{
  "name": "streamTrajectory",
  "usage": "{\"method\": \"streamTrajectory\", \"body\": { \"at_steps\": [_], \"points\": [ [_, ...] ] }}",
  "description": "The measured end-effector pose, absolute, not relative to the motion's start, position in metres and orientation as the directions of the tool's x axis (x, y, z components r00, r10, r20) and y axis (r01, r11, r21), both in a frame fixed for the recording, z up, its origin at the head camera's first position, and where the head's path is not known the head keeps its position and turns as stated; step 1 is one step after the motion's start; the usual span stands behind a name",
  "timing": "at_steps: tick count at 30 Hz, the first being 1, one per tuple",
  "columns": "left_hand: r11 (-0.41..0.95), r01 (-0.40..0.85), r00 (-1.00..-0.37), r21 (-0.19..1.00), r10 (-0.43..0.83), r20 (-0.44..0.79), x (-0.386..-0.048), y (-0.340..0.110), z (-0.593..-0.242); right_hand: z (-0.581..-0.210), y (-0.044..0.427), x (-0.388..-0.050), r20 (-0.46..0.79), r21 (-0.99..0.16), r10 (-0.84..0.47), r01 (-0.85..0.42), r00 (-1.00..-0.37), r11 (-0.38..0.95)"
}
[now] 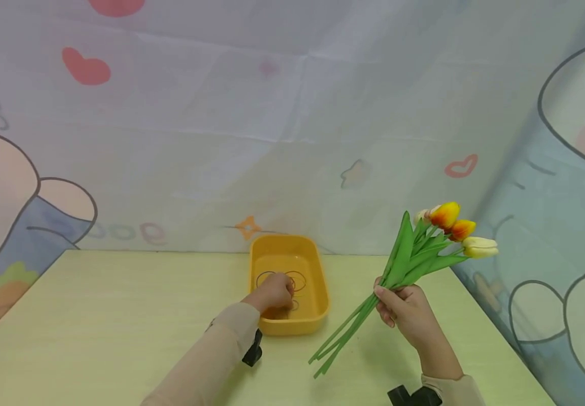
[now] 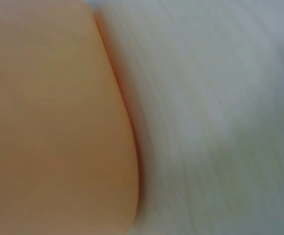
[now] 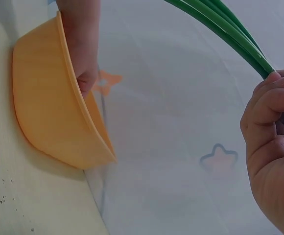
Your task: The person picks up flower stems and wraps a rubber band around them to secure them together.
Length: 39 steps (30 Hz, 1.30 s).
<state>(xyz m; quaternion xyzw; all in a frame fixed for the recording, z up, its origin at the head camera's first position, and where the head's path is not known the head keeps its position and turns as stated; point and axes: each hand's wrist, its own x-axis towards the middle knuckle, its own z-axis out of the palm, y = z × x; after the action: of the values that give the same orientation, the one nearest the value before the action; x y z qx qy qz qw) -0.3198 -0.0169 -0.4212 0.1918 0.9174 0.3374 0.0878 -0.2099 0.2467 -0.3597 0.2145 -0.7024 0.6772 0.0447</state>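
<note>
My right hand (image 1: 406, 310) grips the green stems of a bunch of artificial tulips (image 1: 409, 259), held tilted above the table, blooms to the upper right. The blooms are orange-yellow and pale yellow. In the right wrist view my right hand (image 3: 274, 142) has its fingers curled round the stems (image 3: 225, 29). My left hand (image 1: 274, 293) reaches down into a yellow basin (image 1: 292, 327), where thin bands (image 1: 297, 279) lie on the bottom. Its fingertips are hidden, so whether it pinches a band is unclear. The basin's wall (image 2: 59, 122) fills the left side of the left wrist view.
The pale yellow-green table (image 1: 160, 316) lies under the basin. Behind it hangs a cloth backdrop (image 1: 196, 141) printed with cartoon figures and hearts, which also runs along both sides. Small dark specks dot the tabletop in the right wrist view.
</note>
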Motion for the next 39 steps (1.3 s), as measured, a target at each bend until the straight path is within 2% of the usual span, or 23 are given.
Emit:
{"method": "streamTrajectory", "body": {
  "at_steps": [8, 18, 22, 25, 28, 33, 39],
  "points": [
    [0.724, 0.280, -0.920, 0.630, 0.391, -0.041, -0.320, -0.015, -0.420, -0.359, 0.248, -0.209, 0.342, -0.938, -0.248, -0.346, -0.906, -0.031],
    [0.727, 0.279, -0.914, 0.627, 0.402, -0.060, -0.323, -0.017, -0.423, -0.363, 0.245, -0.214, 0.356, -0.933, -0.331, -0.350, -0.874, -0.081],
    [0.670, 0.284, -0.905, 0.686, 0.424, -0.040, -0.320, -0.018, -0.421, -0.363, 0.244, -0.216, 0.356, -0.934, -0.343, -0.341, -0.869, -0.105],
    [0.596, 0.200, -0.904, 0.778, 0.419, -0.088, -0.316, -0.020, -0.415, -0.363, 0.244, -0.216, 0.344, -0.939, -0.333, -0.327, -0.878, -0.108],
    [0.565, 0.155, -0.912, 0.810, 0.397, -0.103, -0.312, -0.022, -0.406, -0.362, 0.244, -0.215, 0.325, -0.946, -0.312, -0.306, -0.893, -0.110],
    [0.620, 0.237, -0.928, 0.748, 0.372, -0.014, -0.311, -0.027, -0.392, -0.362, 0.243, -0.216, 0.317, -0.948, -0.304, -0.285, -0.898, -0.145],
    [0.612, 0.222, -0.935, 0.759, 0.355, -0.012, -0.307, -0.034, -0.379, -0.361, 0.243, -0.217, 0.309, -0.945, -0.303, -0.256, -0.902, -0.202]
  ]
}}
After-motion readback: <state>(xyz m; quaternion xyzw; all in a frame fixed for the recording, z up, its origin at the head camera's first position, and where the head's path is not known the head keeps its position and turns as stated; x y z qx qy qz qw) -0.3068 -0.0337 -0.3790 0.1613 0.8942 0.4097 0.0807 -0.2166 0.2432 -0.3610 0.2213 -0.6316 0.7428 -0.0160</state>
